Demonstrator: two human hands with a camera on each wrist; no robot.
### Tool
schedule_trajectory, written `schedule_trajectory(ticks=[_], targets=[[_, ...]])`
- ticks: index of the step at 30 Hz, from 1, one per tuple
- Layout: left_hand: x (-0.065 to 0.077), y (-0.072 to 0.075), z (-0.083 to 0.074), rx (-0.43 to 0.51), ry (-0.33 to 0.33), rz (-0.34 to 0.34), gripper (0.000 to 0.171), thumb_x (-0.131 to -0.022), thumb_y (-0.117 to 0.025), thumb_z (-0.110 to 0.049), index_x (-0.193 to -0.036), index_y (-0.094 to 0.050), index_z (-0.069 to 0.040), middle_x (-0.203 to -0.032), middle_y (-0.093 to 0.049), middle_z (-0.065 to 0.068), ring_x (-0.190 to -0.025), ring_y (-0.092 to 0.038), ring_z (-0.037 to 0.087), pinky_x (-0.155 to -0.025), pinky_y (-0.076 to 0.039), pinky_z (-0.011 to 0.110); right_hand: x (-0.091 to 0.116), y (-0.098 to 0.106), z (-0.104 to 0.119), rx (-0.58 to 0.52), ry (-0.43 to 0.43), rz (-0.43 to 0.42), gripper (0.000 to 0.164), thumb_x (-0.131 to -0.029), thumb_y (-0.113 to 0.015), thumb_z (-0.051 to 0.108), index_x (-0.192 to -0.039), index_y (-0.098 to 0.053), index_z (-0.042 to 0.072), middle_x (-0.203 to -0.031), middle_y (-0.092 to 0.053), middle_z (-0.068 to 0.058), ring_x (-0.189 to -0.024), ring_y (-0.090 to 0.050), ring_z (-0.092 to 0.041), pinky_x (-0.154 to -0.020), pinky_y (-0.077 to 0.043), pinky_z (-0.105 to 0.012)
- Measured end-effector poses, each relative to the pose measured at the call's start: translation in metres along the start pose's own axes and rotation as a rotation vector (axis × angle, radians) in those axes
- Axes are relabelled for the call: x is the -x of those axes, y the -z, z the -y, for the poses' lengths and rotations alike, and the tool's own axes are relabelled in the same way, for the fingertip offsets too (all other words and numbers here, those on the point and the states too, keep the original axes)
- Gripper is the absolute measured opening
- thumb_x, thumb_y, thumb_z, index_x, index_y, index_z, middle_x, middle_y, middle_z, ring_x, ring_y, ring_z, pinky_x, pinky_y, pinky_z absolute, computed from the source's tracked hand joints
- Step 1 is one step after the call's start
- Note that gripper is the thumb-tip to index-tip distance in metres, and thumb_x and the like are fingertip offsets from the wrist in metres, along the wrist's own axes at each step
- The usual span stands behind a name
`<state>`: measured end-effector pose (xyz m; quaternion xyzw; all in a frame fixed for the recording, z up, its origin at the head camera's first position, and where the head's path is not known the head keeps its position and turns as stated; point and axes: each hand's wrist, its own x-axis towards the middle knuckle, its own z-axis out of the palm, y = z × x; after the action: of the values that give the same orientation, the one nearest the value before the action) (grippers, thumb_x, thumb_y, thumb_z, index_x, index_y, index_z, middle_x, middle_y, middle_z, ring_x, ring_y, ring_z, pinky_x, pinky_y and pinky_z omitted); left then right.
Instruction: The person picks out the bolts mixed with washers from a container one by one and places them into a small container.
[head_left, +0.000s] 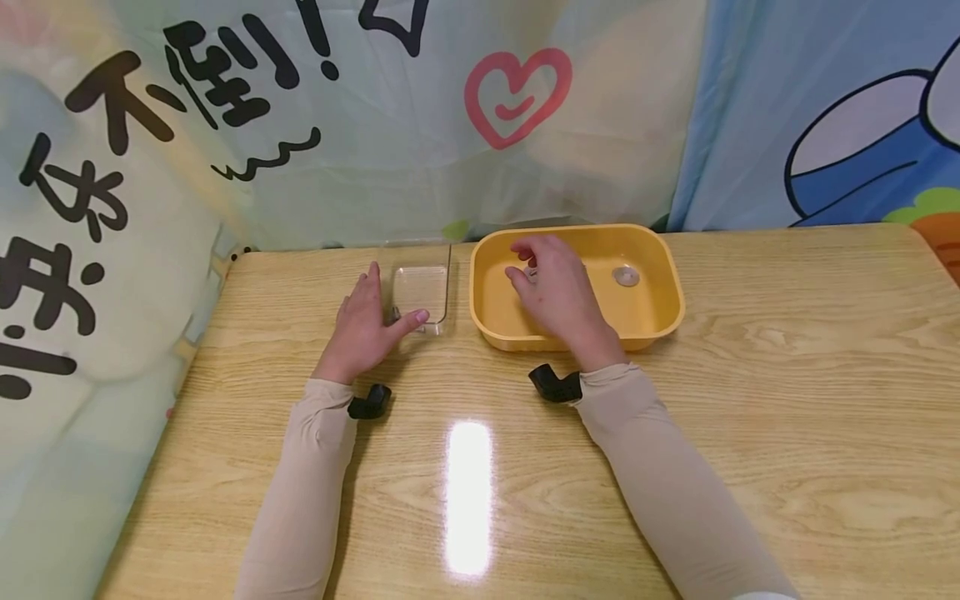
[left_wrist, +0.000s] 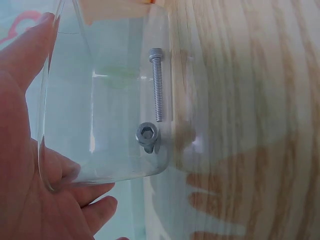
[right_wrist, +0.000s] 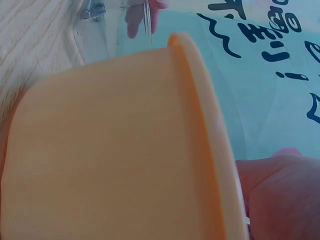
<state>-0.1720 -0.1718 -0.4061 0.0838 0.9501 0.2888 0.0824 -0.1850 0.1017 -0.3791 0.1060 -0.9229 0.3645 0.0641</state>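
My left hand [head_left: 363, 327] rests against the near left side of a clear plastic box [head_left: 422, 287], its thumb and fingers spread and straight. Inside the box, in the left wrist view, lie two hex socket bolts; one bolt [left_wrist: 157, 85] lies along the wall and the other bolt [left_wrist: 147, 134] shows its head end-on. My right hand [head_left: 555, 292] is over the left half of a yellow tray [head_left: 577, 343], fingers loosely bent and thumb apart from them. A small clear round piece [head_left: 531, 272] shows between its thumb and fingers. Another clear disc [head_left: 626, 276] lies in the tray.
Box and tray stand side by side at the back edge of a wooden table [head_left: 795, 400]. Directly behind them hangs a printed cloth [head_left: 615, 108]. A black wrist camera [head_left: 557, 384] sits at the right cuff, another camera [head_left: 370, 402] at the left.
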Motion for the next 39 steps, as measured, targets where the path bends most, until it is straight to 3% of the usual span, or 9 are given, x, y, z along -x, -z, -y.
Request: schedule_trajectory(ticks=[19,29,39], targets=[[-0.001,0.001,0.003,0.003,-0.002,0.001,0.105,-0.097,-0.058,-0.057,-0.160,0.003,0.001,-0.166,-0.004,0.021,-0.154,-0.003,0.034,-0.122,-0.007,0.054,-0.004,0.008,-0.018,0.066,-0.048,0.065,0.034,-0.097,-0.063,0.010,-0.127,-0.062,-0.006,-0.120,-0.061,-0.022,-0.114,-0.054,-0.036,-0.105,-0.041,-0.048],[-0.001,0.000,0.006,-0.002,-0.001,0.000,0.105,-0.097,-0.057,-0.059,-0.160,0.003,0.001,-0.166,-0.005,0.020,-0.154,-0.004,0.033,-0.122,-0.007,0.053,-0.005,0.008,-0.024,0.095,-0.066,0.086,0.037,-0.094,-0.069,0.008,-0.127,-0.062,-0.008,-0.120,-0.061,-0.024,-0.115,-0.052,-0.037,-0.105,-0.040,-0.049],[0.000,0.000,0.007,-0.010,-0.007,0.002,0.105,-0.097,-0.056,-0.059,-0.160,0.003,0.001,-0.166,-0.004,0.020,-0.154,-0.003,0.033,-0.122,-0.007,0.054,-0.004,0.006,-0.024,0.146,-0.105,0.157,0.036,-0.095,-0.064,0.002,-0.130,-0.060,-0.009,-0.126,-0.058,-0.027,-0.121,-0.049,-0.040,-0.108,-0.038,-0.050]])
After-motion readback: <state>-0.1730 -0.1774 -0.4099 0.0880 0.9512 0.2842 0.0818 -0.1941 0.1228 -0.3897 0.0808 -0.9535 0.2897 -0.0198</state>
